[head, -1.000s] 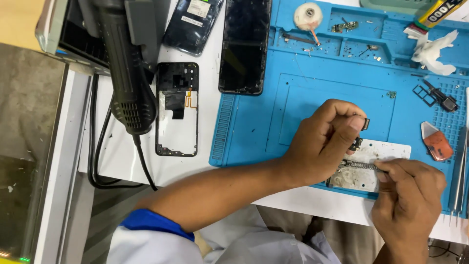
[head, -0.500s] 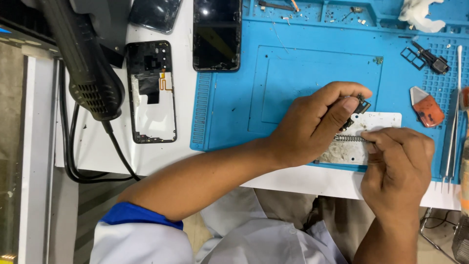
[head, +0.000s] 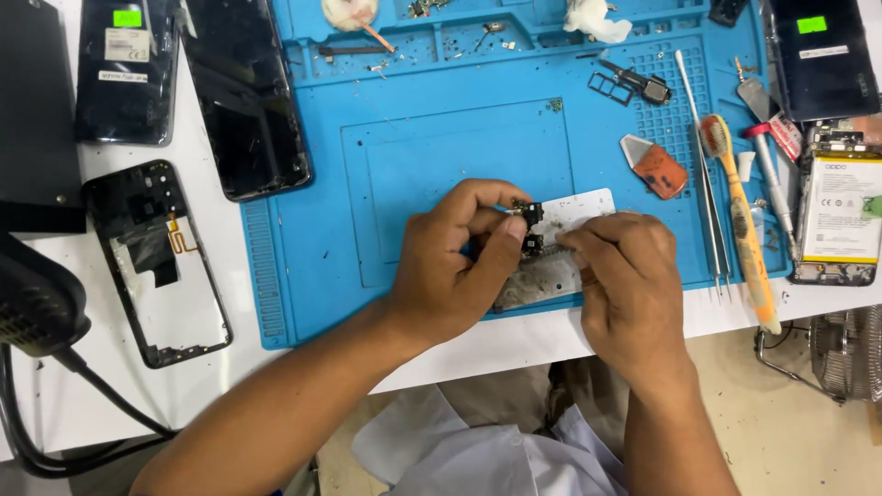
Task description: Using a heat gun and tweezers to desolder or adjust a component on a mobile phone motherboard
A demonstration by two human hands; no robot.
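My left hand [head: 455, 266] pinches a small dark phone part [head: 530, 216] between thumb and fingers, over a grey-white metal plate [head: 579, 209] lying on the blue work mat [head: 441, 156]. My right hand [head: 625, 285] is closed right beside it, fingertips pressed against the same small part and the plate. Whether the right hand holds a thin tool is hidden by the fingers. Both hands touch each other at the part.
On the mat: tweezers [head: 703, 174], a yellow brush [head: 740, 211], an orange pick [head: 657, 165], a small tray frame [head: 634, 84]. Left lie a black phone screen [head: 243, 101], an empty phone frame [head: 156, 262], a hot-air gun [head: 37, 303]. An opened phone with battery [head: 841, 211] lies right.
The view has shifted left and down, so more of the right side shows. Both hands stay together on the small part over the plate, the right hand now closer to the left.
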